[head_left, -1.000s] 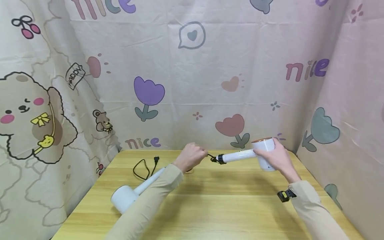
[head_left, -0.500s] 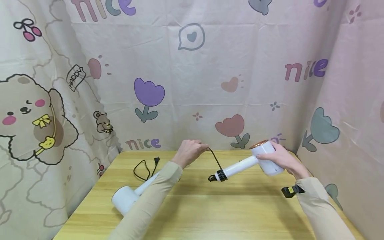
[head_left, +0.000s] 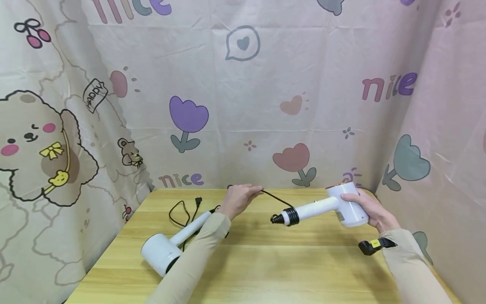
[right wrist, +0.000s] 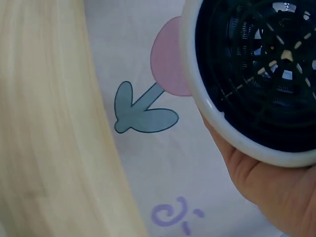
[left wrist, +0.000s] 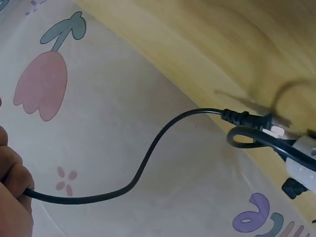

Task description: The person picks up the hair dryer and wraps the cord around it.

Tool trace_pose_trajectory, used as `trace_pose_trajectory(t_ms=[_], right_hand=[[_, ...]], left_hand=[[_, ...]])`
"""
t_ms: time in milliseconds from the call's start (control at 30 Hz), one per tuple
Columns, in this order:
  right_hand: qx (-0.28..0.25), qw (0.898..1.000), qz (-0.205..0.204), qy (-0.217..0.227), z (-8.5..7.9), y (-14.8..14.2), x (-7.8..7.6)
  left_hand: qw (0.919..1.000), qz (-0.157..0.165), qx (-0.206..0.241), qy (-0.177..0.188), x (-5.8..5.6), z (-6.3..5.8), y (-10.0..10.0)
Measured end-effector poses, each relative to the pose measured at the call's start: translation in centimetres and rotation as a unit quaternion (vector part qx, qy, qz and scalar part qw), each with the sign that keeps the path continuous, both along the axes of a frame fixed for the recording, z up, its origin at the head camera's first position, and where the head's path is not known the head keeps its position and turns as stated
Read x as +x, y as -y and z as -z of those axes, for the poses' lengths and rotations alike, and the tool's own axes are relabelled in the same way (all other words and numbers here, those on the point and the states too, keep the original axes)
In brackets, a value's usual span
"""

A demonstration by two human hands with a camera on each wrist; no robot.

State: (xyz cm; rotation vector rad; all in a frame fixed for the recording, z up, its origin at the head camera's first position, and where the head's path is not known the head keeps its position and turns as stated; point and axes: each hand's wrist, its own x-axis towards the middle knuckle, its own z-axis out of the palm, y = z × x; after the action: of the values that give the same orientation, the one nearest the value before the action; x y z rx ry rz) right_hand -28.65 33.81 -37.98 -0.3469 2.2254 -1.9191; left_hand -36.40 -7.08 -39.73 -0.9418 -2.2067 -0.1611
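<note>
In the head view my right hand [head_left: 376,213] grips the barrel of a white hair dryer [head_left: 317,208] above the table. Its handle points left, with black cord wound round the end in a coil [head_left: 291,216]. A stretch of the cord [head_left: 279,198] runs taut up to my left hand [head_left: 238,200], which pinches it. Seen from the left wrist, the cord [left wrist: 138,173] passes from my left fingers [left wrist: 17,177] to a plug [left wrist: 247,119] at its free end. The right wrist view looks into the dryer's dark grille [right wrist: 256,108], my hand [right wrist: 271,197] beneath it.
A second white hair dryer [head_left: 159,253] lies on the wooden table [head_left: 273,270] at the left, partly behind my left forearm. Its black cord [head_left: 171,215] and plug [head_left: 198,202] lie behind it. Patterned cloth [head_left: 243,105] hangs round the back and sides.
The right hand has moved right and slightly down with the hair dryer. More cord now stretches between the coil and my left hand, which has shifted slightly left.
</note>
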Motion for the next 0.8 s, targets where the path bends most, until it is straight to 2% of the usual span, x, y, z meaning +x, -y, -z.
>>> trace_pose_trajectory(t_ms=[100, 167, 333, 433, 567, 667, 800], right_hand=[[-0.057, 0.998, -0.013, 0.035, 0.6, -0.5, 0.1], [-0.098, 0.993, -0.035, 0.061, 1.0, -0.7, 0.1], [-0.194, 0.968, -0.090, 0.128, 1.4, 0.0, -0.1], [-0.240, 0.952, -0.094, 0.163, 1.4, 0.8, -0.4], [-0.282, 0.939, -0.061, 0.189, 1.2, 1.9, -1.0], [-0.309, 0.931, -0.019, 0.195, 1.0, 2.7, -1.5], [-0.348, 0.915, 0.037, 0.202, 0.9, 3.5, -2.1]], left_hand=[[1.0000, -0.008, 0.004, 0.001, -0.1, 0.5, 0.0], [0.9998, -0.018, 0.001, 0.005, -0.2, 0.8, 0.0], [0.9995, -0.025, -0.007, 0.016, 0.0, 1.8, -0.6], [0.9993, -0.018, -0.013, 0.030, 0.3, 2.4, -0.9], [0.9982, -0.025, -0.029, 0.046, 0.7, 3.1, -1.3], [0.9968, -0.035, -0.044, 0.057, 1.1, 3.5, -1.7], [0.9915, -0.039, -0.077, 0.097, 1.8, 4.0, -2.8]])
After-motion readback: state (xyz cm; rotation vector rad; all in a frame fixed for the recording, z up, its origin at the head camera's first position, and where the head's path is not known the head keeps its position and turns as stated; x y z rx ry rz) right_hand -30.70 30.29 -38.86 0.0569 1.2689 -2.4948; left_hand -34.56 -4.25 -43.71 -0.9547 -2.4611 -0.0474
